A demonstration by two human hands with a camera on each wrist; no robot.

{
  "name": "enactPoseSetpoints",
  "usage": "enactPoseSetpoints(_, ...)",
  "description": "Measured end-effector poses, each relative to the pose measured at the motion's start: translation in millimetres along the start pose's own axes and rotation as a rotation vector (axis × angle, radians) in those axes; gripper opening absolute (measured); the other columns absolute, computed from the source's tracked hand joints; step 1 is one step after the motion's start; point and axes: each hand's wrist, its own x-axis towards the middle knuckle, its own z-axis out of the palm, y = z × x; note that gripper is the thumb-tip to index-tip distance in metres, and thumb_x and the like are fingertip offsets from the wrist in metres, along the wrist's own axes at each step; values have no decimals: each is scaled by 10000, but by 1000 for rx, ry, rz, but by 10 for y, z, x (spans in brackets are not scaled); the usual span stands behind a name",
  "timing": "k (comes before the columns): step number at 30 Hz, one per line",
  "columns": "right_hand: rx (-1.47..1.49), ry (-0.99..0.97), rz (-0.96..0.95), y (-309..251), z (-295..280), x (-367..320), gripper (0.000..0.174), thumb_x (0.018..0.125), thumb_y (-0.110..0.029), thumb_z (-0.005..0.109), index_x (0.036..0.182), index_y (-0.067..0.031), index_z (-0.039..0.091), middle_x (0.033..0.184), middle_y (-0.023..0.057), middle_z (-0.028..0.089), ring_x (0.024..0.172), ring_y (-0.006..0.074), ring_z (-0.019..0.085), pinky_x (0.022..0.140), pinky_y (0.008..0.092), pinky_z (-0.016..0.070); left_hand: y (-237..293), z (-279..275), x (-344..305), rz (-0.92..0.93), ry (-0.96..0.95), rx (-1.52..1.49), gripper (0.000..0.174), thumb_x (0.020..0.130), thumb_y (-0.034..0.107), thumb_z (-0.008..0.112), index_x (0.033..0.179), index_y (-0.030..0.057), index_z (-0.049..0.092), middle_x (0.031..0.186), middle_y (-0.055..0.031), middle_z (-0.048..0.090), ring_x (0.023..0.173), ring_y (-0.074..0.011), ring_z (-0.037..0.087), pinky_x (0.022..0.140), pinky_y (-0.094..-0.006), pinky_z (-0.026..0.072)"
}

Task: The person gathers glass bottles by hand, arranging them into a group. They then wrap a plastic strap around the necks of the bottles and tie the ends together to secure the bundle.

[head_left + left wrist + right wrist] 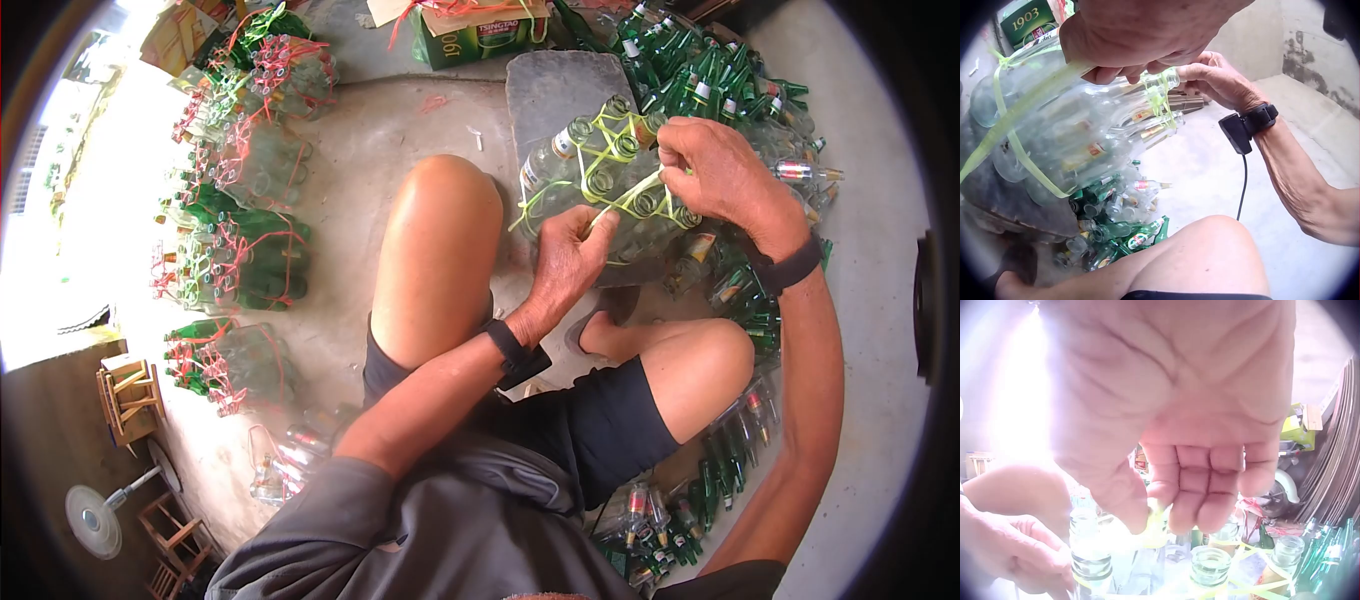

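A bundle of clear glass bottles (640, 242) stands on a grey stone slab (545, 90), its necks laced with yellow-green plastic strap (642, 187). My left hand (568, 260) pinches the strap between thumb and fingers at the near side of the necks. Curled over the far right necks, my right hand (728, 178) pinches the other part of the strap. Between the two hands the strap runs in a straight line. In the left wrist view, a loop of strap (1019, 147) also goes around the bottle bodies. The right wrist view shows bottle mouths (1210, 562) just below my right fingers.
Loose green and clear bottles (700, 85) lie heaped along the right side. Tied bottle bundles (255, 255) line the left. A green carton (480, 40) stands at the back. A fan (95, 520) and wooden stools (130, 395) are at lower left.
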Motion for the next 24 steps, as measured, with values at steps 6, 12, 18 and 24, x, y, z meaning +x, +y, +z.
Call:
enactPoseSetpoints(6,165,80,48,91,164,148,99,813,-59,619,801,23,566,753,200,625,723,410,628,671,474,496,33,13,-18,6,-23,-40,325,1027,251,672,990,-69,720,687,55,558,620,-30,455,515,-255,359)
enactPoseSetpoints(12,262,101,119,165,321,198,98,842,-64,646,856,22,603,734,176,636,685,336,621,660,424,501,-3,33,-10,11,-26,-54,277,1022,213,677,1010,-59,725,703,61,570,631,-25,458,520,-254,362)
enactPoseSetpoints(18,370,76,138,300,379,168,96,853,-71,667,882,16,641,713,97,638,692,186,617,670,362,512,-35,44,-7,-7,-49,-73,258,1023,199,673,1015,-53,726,706,64,571,632,-20,452,520,-246,352)
enactPoseSetpoints(24,671,95,202,342,430,100,69,884,-66,692,895,-2,670,808,-7,666,704,95,601,659,286,516,-52,60,-12,-1,-62,-98,249,1026,194,663,997,-47,720,702,67,566,621,-21,444,516,-243,337)
